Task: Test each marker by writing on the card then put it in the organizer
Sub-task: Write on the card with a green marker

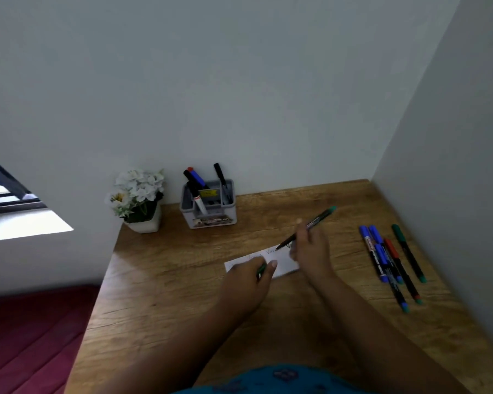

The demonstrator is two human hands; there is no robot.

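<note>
Marker in use: your right hand [310,248] pinches a slim dark marker [306,227] with a green end, right of frame centre; it slants up to the right, tip down on the card.
Cap: your left hand [251,275] curls its fingers round a small green piece, seemingly the marker's cap [261,271], while resting on the card's near edge.
Card: a white card [282,261] lies flat on the tabletop [168,280] at frame centre, partly covered by both hands.
Writing: you can see faint pen strokes on the card, too blurred to read.
Organizer: a grey organizer [208,206] stands at the back by the wall, above centre, holding several markers upright; its front label is unreadable.
Loose markers: a cluster of blue, red and green markers [390,263] lies at the right of the frame, well apart from the card; their barrel printing is too small to read.
Plant: a white flower pot [138,200] stands left of the organizer.
Cut off: your forearms run out at the bottom edge.
</note>
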